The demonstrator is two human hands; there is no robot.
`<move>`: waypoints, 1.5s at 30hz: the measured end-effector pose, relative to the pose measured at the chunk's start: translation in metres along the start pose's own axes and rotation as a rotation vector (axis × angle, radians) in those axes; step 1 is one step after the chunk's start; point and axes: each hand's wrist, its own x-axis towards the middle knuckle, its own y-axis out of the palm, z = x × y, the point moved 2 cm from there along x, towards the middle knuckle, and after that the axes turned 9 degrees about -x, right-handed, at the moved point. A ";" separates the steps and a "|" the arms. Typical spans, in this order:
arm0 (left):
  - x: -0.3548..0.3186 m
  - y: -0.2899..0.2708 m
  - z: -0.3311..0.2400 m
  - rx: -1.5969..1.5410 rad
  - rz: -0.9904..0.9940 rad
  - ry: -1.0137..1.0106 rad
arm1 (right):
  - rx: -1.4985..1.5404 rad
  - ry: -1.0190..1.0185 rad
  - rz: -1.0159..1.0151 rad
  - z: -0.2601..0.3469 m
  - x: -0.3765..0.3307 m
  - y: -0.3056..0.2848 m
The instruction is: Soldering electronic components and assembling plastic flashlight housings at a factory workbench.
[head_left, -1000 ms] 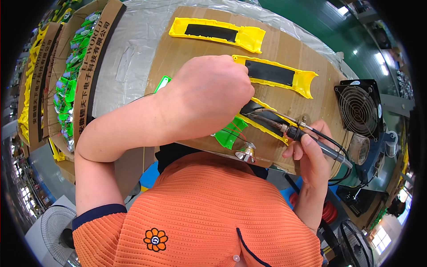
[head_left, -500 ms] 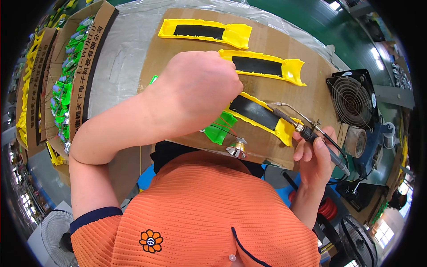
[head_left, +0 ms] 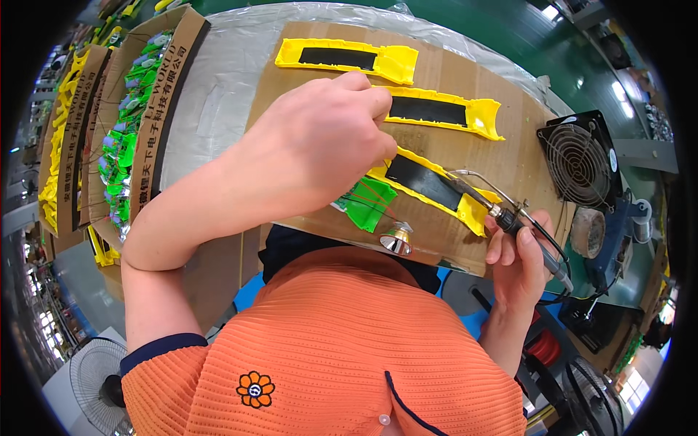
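Observation:
My left hand [head_left: 327, 138] is over the cardboard with its fingers bent inward. Its fingertips are hidden behind the hand, close to the left ends of two yellow plastic shells, the middle one [head_left: 480, 116] and the nearest one [head_left: 472, 214]. Each shell carries a black strip. In my right hand [head_left: 518, 254] is a soldering iron [head_left: 502, 216] with a thin curved metal tube fixed along it; its tip points left over the nearest shell. Below my left hand lies a green plastic piece [head_left: 369, 207] with thin red wires, beside a shiny reflector lamp cup [head_left: 396, 238].
Another yellow shell [head_left: 407, 64] lies farther back on the cardboard sheet [head_left: 523, 138]. A black fan [head_left: 579, 156] and a roll [head_left: 587, 231] stand at the right. To the left, cardboard boxes hold green parts [head_left: 125, 149] and yellow parts [head_left: 64, 145].
My left hand's fingers have lifted and loosened from a tighter fist. My right hand keeps the soldering iron in about the same place. The whole view has shifted slightly.

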 end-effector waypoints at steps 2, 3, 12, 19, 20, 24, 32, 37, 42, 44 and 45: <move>-0.005 -0.007 -0.002 -0.139 -0.007 0.043 | -0.022 0.017 0.004 0.001 -0.003 -0.001; -0.008 -0.008 -0.003 -0.138 -0.007 0.046 | -0.048 0.035 0.007 0.001 -0.004 -0.001; -0.017 0.014 -0.006 -0.261 -0.092 0.145 | 0.229 0.068 -0.084 -0.011 -0.012 0.016; 0.004 0.043 -0.034 -0.447 -0.106 0.006 | 0.287 -0.007 -0.053 -0.013 -0.013 0.013; 0.006 0.045 -0.033 -0.449 -0.102 0.009 | 0.244 -0.011 -0.073 -0.011 -0.015 0.006; 0.012 0.046 -0.031 -0.511 -0.127 -0.053 | 0.079 -0.009 0.004 -0.004 -0.014 -0.025; 0.023 0.044 -0.044 -0.250 -0.015 -0.118 | -0.121 0.001 0.130 -0.001 -0.011 -0.023; 0.027 0.042 -0.046 -0.205 -0.042 -0.088 | -0.162 0.068 0.095 0.004 -0.014 -0.018; 0.029 0.040 -0.046 -0.194 -0.040 -0.064 | -0.190 0.108 0.082 0.006 -0.013 -0.014; 0.029 0.040 -0.046 -0.184 -0.034 -0.064 | -0.203 0.109 0.085 0.006 -0.012 -0.012; 0.030 0.040 -0.046 -0.180 -0.037 -0.051 | -0.203 0.109 0.083 0.006 -0.012 -0.012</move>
